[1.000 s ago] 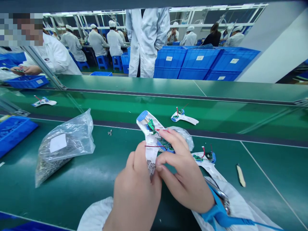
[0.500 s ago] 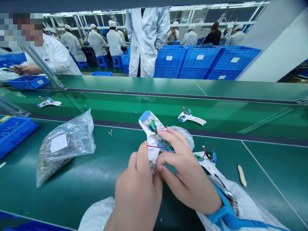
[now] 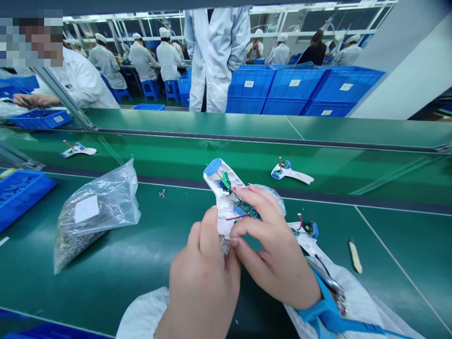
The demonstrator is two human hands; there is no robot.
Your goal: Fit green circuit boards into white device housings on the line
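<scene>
My left hand is closed around the narrow lower end of a white plastic handle-shaped housing with a blue round end. A green circuit board with thin wires lies at its open right side. My right hand bends over the board, one fingertip by the wires near the top, thumb and index finger pinched at the housing's lower edge. Its fingers partly hide the board. A second white housing with a red wire lies beside my right wrist, which wears a blue strap.
A clear bag of small metal parts lies left, near a few loose screws. A blue bin stands at the far left. Housings ride on the green belt. A cream-handled tool lies right. A person in a white coat stands opposite.
The housings on the belt have moved right. My right hand has shifted slightly right and the circuit board with its red wire has moved a little with it. My left hand stays nearly still.
</scene>
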